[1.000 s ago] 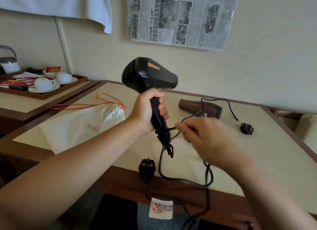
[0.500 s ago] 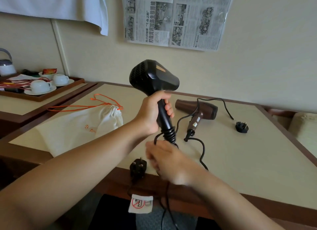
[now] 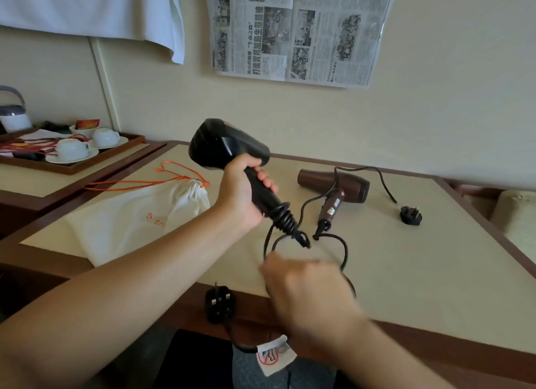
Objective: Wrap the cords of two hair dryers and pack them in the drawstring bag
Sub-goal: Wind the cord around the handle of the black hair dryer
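My left hand (image 3: 242, 191) is wrapped round the handle of the black plastic hair dryer (image 3: 229, 150), holding it up above the desk (image 3: 435, 272) with its barrel tilted up and to the left. Several turns of its black cord (image 3: 285, 220) already coil round the bottom of the handle, and a loose loop runs down from there to my right hand (image 3: 307, 290). That hand is blurred, low and near me; its fingers look curled about the cord, though I cannot tell the grip for sure. Beyond it the cord drops over the near edge of the desk, where its black three-pin plug (image 3: 219, 303) and a white warning tag (image 3: 274, 356) hang.

Farther right, the brown hair dryer (image 3: 336, 182) lies on its side on the desk, its cord unwrapped and trailing to its own black plug (image 3: 410, 214) lying to its right. To the left lies the white cloth drawstring bag (image 3: 139, 217) with orange strings, flat on the desk. On the far left, a wooden tray (image 3: 72, 168) on a second table carries white cups on saucers. A sheet of newspaper (image 3: 295, 31) hangs on the wall.
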Tool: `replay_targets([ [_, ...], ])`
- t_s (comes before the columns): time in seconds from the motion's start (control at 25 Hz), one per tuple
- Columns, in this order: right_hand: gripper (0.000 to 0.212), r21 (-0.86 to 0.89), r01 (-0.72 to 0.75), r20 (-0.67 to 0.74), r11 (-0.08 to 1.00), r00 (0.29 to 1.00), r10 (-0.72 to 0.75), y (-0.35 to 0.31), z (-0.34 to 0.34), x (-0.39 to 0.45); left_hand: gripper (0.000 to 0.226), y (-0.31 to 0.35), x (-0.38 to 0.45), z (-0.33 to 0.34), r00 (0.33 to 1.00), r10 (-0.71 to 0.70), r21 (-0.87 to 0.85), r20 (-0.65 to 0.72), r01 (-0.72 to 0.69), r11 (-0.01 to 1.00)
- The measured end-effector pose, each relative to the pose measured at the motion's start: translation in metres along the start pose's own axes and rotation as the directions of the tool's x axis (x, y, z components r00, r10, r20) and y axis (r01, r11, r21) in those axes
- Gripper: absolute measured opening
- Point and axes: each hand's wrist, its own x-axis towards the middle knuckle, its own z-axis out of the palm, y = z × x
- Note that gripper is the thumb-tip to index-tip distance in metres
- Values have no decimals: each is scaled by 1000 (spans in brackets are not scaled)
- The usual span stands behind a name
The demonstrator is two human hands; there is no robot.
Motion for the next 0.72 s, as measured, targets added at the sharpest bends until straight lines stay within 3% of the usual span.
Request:
replay_targets([
  [0.12, 21, -19, -184, 65, 983, 981, 185, -13, 52, -4, 26, -14, -10, 10, 995, -96, 6, 24, 95, 995],
  [0.2, 28, 54, -398, 75, 916, 916, 394, 14, 64, 9, 25, -16, -17, 13, 986, -155, 48, 65, 152, 987],
  [0.24, 33, 57, -490, 25, 870, 872, 489, 33, 61, 20, 26, -11, -19, 13, 982, -169, 85, 83, 162, 983],
  [0.28, 32, -61, -492, -20, 869, 871, 492, 53, 50, 23, 26, -4, -19, 11, 981, -171, 132, 91, 158, 979],
  [0.36, 9, -93, -470, -213, 878, 871, 443, 94, 6, 26, 27, 9, -13, 2, 989, -133, 219, 71, 114, 969],
  [0.44, 10, 18, -363, -396, 932, 853, 340, 101, -47, 21, 26, 15, -1, -9, 999, -53, 237, 3, 51, 970],
  [0.52, 9, 41, -113, -418, 993, 900, 120, 79, -73, 9, 26, 14, 16, -18, 999, 0, 183, -52, 10, 983],
  [0.6, 10, -2, 225, -294, 974, 931, -215, 40, -71, -11, 25, 15, 31, -19, 997, 18, 129, -81, -8, 992],
  [0.72, 14, 78, 509, -37, 857, 861, -507, -3, -42, -28, 25, 12, 43, -7, 996, 10, 90, -90, -2, 996],
])
